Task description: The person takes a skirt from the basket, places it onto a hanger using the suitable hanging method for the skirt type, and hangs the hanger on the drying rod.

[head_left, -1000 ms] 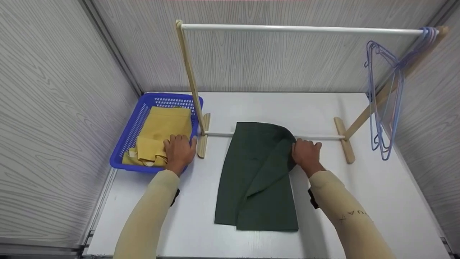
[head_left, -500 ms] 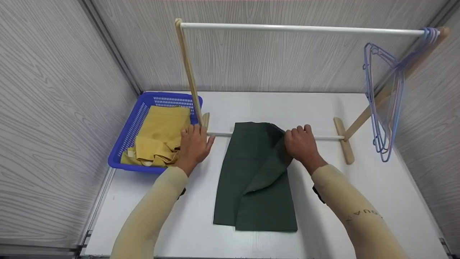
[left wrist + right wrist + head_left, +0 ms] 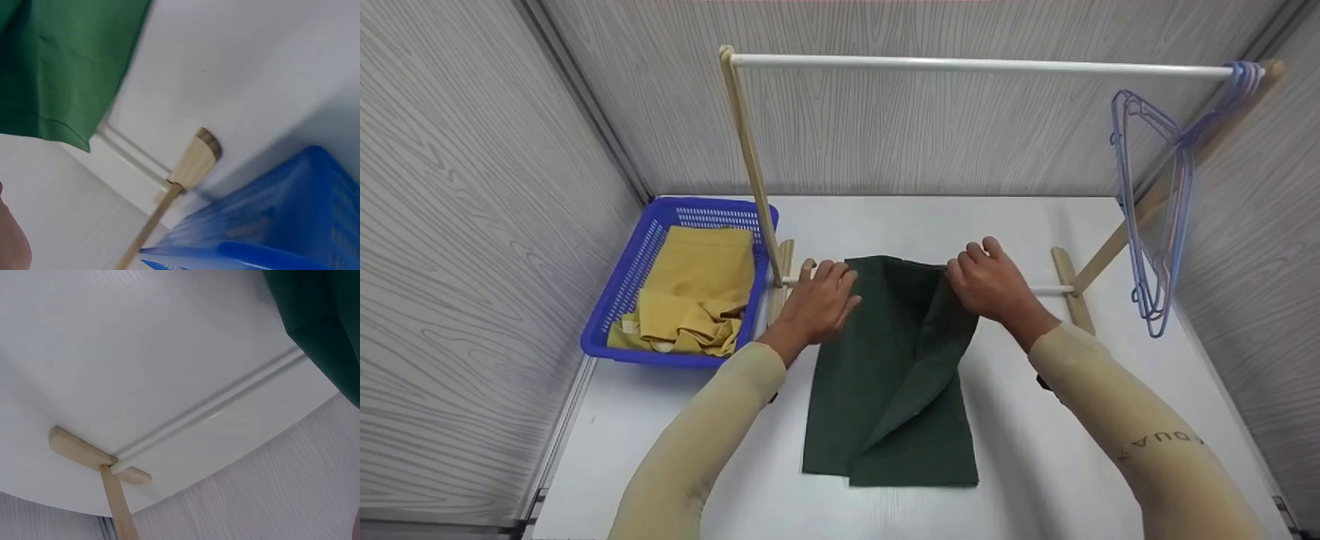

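A dark green garment [image 3: 877, 360] with a straight top edge and two overlapping lower panels lies on the white table. My right hand [image 3: 986, 281] grips its upper right edge and holds the top layer lifted, so a fold opens down the middle. My left hand [image 3: 819, 300] is at its upper left corner, fingers loosely bent and overlapping the edge in the head view. In the left wrist view the garment [image 3: 67, 67] fills the upper left, with a bit of the hand [image 3: 12, 239] below. The right wrist view shows a raised part of the garment [image 3: 320, 320].
A blue basket [image 3: 611, 307] with yellow clothes [image 3: 705, 262] stands at the left. A rack with a white top rail [image 3: 982, 65] and wooden uprights [image 3: 750, 165] spans the table behind the garment. Purple-blue hangers [image 3: 1174, 225] hang at its right end.
My left hand has moved right, from the basket to the garment's upper left corner. My right hand has moved slightly left and up, lifting the garment's top layer further open.
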`<move>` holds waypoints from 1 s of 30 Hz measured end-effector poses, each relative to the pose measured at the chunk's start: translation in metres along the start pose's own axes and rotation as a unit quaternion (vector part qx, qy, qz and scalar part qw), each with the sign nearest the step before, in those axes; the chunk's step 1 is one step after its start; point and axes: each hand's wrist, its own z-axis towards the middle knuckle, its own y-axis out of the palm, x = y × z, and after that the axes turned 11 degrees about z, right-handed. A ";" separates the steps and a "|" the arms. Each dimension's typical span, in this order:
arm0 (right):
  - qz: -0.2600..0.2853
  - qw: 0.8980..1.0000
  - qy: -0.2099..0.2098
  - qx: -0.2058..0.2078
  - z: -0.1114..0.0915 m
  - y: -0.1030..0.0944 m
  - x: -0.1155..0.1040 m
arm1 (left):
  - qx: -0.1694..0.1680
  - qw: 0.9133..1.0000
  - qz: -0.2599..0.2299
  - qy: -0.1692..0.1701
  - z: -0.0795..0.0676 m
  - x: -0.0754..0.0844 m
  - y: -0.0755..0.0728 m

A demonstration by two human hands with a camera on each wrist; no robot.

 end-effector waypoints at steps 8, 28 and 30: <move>-0.026 0.996 -0.086 -0.007 0.022 -0.026 0.010 | 0.035 0.999 0.006 0.018 0.033 0.024 -0.012; 0.021 0.990 -0.082 -0.113 0.020 -0.026 -0.015 | 0.133 0.988 -0.070 -0.024 0.045 0.052 0.019; 0.041 0.990 -0.022 -0.135 0.018 -0.022 -0.023 | 0.157 0.986 -0.055 -0.009 0.048 0.061 0.016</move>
